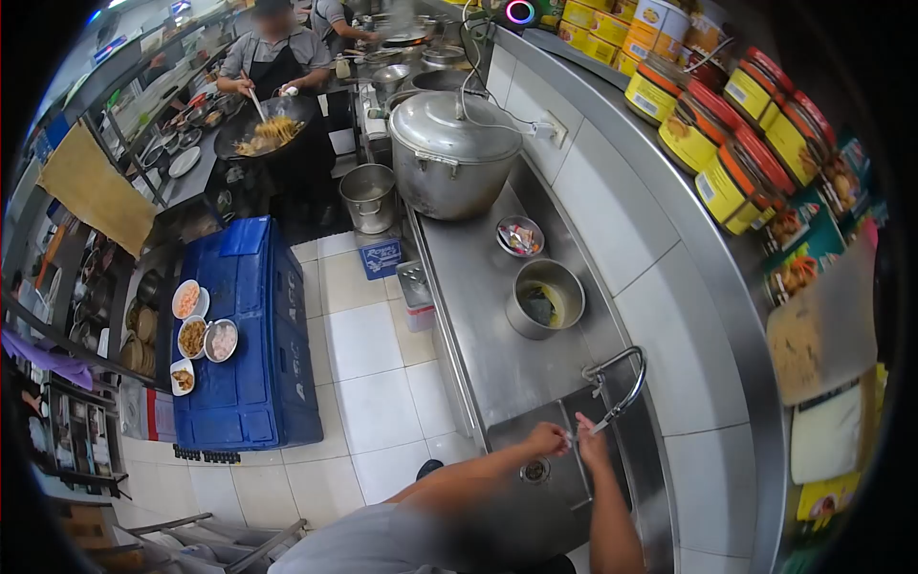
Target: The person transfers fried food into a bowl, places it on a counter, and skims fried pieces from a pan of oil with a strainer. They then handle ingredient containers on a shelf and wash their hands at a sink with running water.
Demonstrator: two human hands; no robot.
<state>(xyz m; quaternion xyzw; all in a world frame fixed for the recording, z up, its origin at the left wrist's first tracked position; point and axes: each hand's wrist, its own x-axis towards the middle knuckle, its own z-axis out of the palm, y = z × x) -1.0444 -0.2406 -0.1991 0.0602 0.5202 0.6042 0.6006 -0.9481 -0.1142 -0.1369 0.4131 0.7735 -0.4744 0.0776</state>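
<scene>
Both of my hands are over the steel sink [526, 421], close under the curved faucet [626, 383]. My left hand [548, 439] is closed, its fingers curled, just left of the spout's tip. Whatever may be inside it is too small to make out. Right at the spout is my right hand [591, 435], with fingers partly stretched upward. A small whitish patch shows between the two hands; I cannot tell whether it is water or an object. Below them lies the round drain [535, 470]. A steel pot [545, 298] with some liquid stands on the counter beyond.
A large lidded pot [453, 158] and a small bowl of packets [520, 235] stand farther along the counter. Red-lidded jars [741, 182] line the right shelf. Left is a blue cooler [244, 335] bearing food bowls. A co-worker [277, 57] stirs a wok [270, 129].
</scene>
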